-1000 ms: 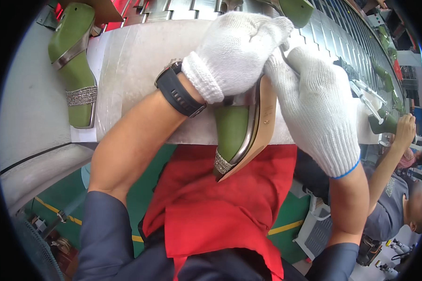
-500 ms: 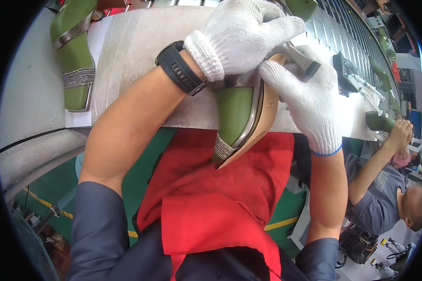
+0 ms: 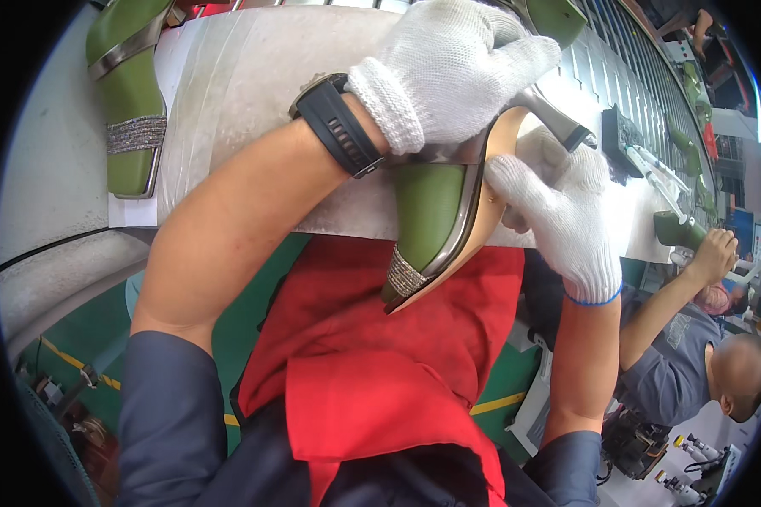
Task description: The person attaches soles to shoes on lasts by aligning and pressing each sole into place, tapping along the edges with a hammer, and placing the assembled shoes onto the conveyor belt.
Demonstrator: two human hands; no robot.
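A high-heeled sandal (image 3: 480,221) with a tan sole, silvery edge and glittery strap is fitted on a green shoe last (image 3: 427,203). It is tilted over the front edge of the worktable, toe toward me, its metallic heel (image 3: 564,121) pointing right. My left hand (image 3: 461,72), in a white knit glove, is closed round the back part of the sandal; its fingertips are partly hidden. My gloved right hand (image 3: 558,211) grips the sandal from the sole side, thumb against the sole below the heel and other fingers curled behind.
Another green last with a glittery strap (image 3: 135,135) lies at the left. A slatted conveyor (image 3: 643,68) runs along the far right, with a dark box (image 3: 621,144) and white syringes (image 3: 659,173) near it. A co-worker (image 3: 676,363) at the right holds a green last (image 3: 679,230).
My right hand has slid down along the sole, its thumb now lower and farther from the heel. The sandal's heel and my left hand have shifted slightly right.
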